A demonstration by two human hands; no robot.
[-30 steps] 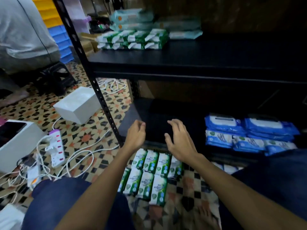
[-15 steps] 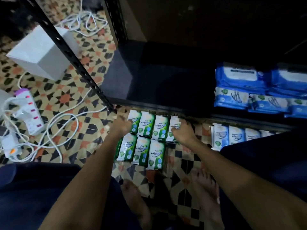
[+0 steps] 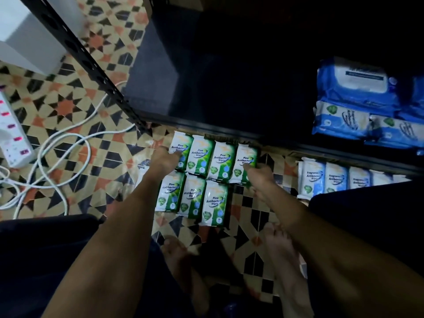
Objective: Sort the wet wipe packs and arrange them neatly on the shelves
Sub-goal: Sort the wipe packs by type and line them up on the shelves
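— Report the hands.

— My left hand [image 3: 164, 160] rests on the left end of the far row of green pine wipe packs [image 3: 202, 177], fingers curled over the edge of the end pack; I cannot tell whether it grips or merely presses. My right hand [image 3: 258, 173] sits at the right end of the same row, fingertips touching the last pack, grip likewise unclear.

— Where do the packs lie?

— On the tiled floor [image 3: 75, 106], between my two hands: four in the far row, three in the row nearer me, edges touching. Just beyond both hands runs the front lip of the lower shelf [image 3: 229, 76], dark and bare on that stretch.

— Anything else?

— Right of my right hand, pale blue wipe packs [image 3: 332, 180] stand in a row on the floor; beyond them, blue packs [image 3: 353, 104] are stacked on the shelf. Left of my left hand, white cables [image 3: 59, 157] and a power strip [image 3: 11, 134].
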